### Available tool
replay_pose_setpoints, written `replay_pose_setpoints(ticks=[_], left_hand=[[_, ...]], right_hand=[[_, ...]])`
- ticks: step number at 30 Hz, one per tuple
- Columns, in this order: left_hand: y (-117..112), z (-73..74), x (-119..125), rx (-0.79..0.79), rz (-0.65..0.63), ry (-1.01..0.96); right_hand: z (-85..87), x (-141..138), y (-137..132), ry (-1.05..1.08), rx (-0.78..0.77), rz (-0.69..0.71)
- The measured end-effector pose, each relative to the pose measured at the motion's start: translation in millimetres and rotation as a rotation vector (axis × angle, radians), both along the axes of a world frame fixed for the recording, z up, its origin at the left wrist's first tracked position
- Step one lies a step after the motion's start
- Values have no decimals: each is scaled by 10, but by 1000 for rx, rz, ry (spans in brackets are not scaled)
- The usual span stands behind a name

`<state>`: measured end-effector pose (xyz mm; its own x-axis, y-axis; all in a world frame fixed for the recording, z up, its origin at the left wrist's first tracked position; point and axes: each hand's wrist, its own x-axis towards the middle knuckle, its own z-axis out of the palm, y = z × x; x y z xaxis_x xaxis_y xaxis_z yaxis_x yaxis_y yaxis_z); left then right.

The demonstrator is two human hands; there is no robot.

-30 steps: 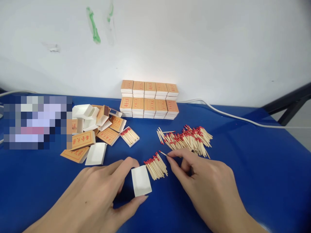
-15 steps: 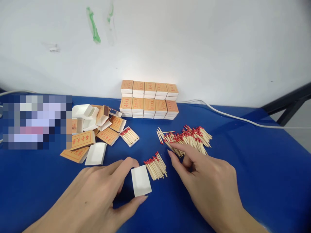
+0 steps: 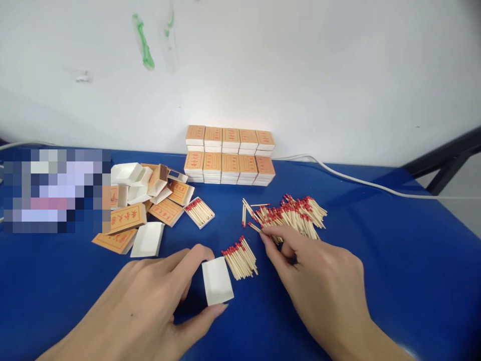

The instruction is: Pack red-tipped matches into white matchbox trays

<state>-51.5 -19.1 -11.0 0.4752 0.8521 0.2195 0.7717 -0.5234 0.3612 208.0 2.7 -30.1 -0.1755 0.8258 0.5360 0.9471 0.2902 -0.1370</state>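
Between the thumb and index finger of my left hand is a small white matchbox tray, its inside bare. My right hand pinches matches between thumb and index finger; their red heads point left, and I cannot tell exactly how many there are. Behind those fingers spreads a large loose heap of red-headed matches. A smaller bunch of matches lies just right of the tray, heads pointing away from me. Farther back, a matchbox tray filled with matches rests on the blue table.
Matchboxes stand stacked in two rows against the white wall. To the left lie jumbled orange matchbox sleeves and white trays, beside a pixelated area. A white cable runs along the back right of the blue table.
My right thumb and index finger have closed together on matches at the heap's left edge. The left hand and its tray keep their place.
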Motion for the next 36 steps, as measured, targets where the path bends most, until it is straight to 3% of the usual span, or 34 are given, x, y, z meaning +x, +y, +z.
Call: replay_pose_setpoints(ticks=[22, 29, 36], left_hand=[[0, 5, -10, -27, 5, -24], [-2, 12, -1, -42, 4, -10], [-21, 21, -19, -37, 0, 1]], right_hand=[[32, 3, -5, 18, -47, 3], [46, -5, -1, 12, -12, 61], [57, -7, -28, 22, -39, 23]])
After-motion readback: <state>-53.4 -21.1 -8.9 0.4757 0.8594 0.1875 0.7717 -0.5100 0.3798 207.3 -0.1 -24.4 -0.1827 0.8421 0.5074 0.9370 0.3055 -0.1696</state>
